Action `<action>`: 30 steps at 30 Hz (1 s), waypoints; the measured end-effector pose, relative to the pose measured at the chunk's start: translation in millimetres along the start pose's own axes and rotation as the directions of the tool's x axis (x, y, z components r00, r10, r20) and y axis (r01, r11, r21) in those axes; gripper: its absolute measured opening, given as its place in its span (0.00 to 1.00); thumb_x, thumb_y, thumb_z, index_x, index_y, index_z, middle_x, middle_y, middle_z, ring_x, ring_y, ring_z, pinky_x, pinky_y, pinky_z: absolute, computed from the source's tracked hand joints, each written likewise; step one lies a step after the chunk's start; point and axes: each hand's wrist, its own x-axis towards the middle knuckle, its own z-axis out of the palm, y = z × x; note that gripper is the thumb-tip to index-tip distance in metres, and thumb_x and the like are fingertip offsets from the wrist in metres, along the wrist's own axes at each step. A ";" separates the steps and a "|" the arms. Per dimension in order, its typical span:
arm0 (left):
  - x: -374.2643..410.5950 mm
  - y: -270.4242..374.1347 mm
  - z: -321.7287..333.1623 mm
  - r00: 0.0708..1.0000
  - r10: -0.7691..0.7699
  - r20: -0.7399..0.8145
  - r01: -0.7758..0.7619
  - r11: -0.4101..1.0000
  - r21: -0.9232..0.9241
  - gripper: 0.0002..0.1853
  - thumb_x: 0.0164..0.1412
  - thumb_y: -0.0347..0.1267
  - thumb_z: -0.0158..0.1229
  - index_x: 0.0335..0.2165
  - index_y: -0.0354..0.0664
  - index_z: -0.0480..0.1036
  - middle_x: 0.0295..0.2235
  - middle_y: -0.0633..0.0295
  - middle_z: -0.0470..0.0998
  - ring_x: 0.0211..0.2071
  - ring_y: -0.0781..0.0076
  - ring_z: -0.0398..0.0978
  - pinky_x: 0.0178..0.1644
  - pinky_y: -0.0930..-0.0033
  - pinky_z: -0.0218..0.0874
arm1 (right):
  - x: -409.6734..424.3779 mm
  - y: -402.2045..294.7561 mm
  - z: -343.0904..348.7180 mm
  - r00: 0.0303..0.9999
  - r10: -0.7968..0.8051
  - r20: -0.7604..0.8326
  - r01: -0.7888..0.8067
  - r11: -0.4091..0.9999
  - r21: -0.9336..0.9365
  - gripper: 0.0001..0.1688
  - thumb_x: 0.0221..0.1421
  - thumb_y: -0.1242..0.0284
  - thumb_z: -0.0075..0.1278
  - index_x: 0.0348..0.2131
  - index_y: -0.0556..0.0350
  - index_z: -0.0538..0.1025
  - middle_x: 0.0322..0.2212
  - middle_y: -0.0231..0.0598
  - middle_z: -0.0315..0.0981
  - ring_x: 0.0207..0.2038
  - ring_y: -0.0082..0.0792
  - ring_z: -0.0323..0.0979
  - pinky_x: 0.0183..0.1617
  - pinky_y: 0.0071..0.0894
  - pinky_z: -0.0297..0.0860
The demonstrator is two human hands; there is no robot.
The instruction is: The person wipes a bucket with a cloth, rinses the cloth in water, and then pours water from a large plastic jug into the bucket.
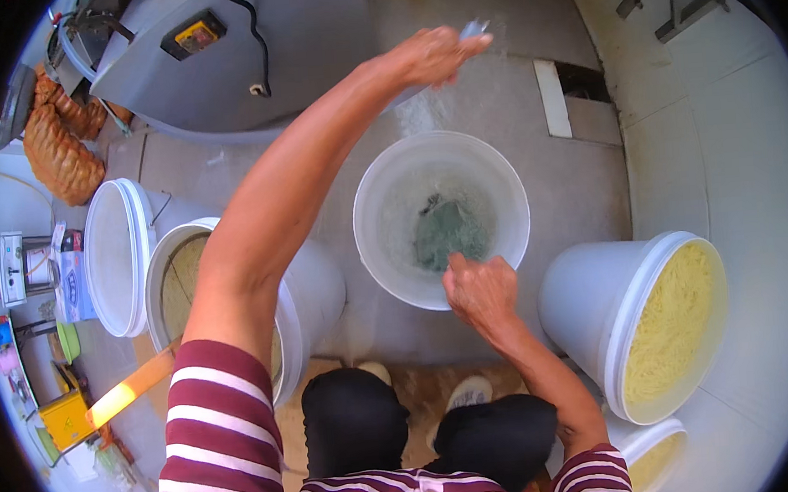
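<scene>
My left hand (439, 54) is stretched far forward, past the white plastic bucket (376, 268). It is closed around a small pale-blue, translucent item (473, 30), mostly hidden by the fingers. My right hand (482, 288) overlaps the bucket's near rim with its fingers curled. Whether it grips the rim or the edge of the green material is hidden. Inside, dark green, cloth-like material (451, 232) lies at the bottom, with a small dark bit (431, 204) beside it.
To the right stands a white bucket (586, 301) full of yellow shreds (673, 322). More white buckets (117, 258) line the left. A grey machine housing (325, 38) with a yellow switch (196, 37) fills the upper left. A floor opening (581, 82) lies near the right wall.
</scene>
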 end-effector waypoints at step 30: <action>-761.0 125.2 -184.3 0.053 -0.884 0.465 0.684 -0.307 -0.661 0.14 0.57 0.38 0.45 0.32 0.39 0.72 0.27 0.63 0.74 0.27 0.75 0.73 0.31 0.73 0.64 | -321.9 18.6 -283.7 0.158 0.274 0.949 -0.733 0.677 -0.073 0.12 0.51 0.72 0.41 0.32 0.61 0.72 0.22 0.41 0.74 0.24 0.30 0.73 0.25 0.31 0.67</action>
